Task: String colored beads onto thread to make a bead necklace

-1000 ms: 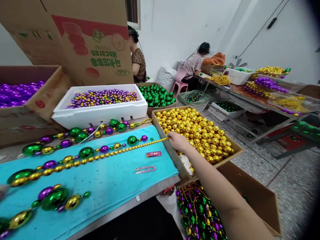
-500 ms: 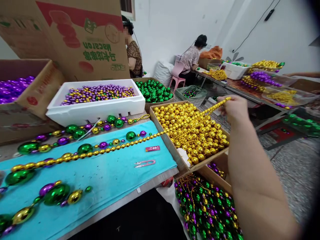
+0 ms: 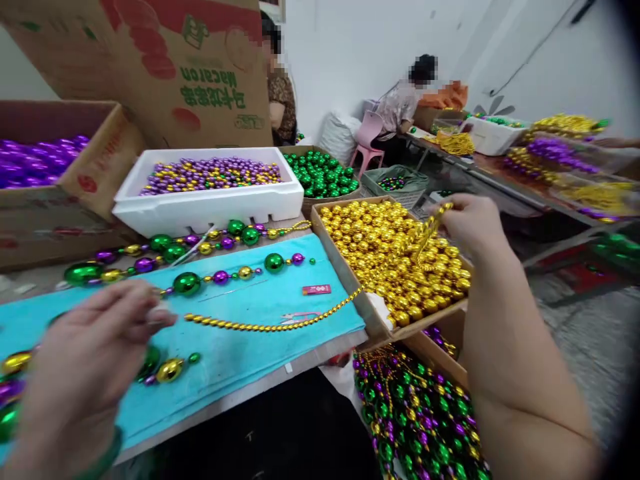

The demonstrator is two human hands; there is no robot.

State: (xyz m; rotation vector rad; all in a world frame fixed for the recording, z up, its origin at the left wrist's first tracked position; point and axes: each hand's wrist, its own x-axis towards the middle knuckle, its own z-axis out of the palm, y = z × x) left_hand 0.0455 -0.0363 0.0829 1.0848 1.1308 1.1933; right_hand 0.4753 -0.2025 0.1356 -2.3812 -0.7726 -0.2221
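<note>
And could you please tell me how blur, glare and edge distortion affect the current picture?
In the head view, motion blur softens the left hand and the floor at right; the gold strands in the right hand look slightly smeared; bright glints dot the green balls; and a dark, curved border cuts off the far right.

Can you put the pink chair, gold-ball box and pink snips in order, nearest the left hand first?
1. Pink snips: on the blue cloth, right of the left hand.
2. Gold-ball box: farther right.
3. Pink chair: way back, right.
</note>
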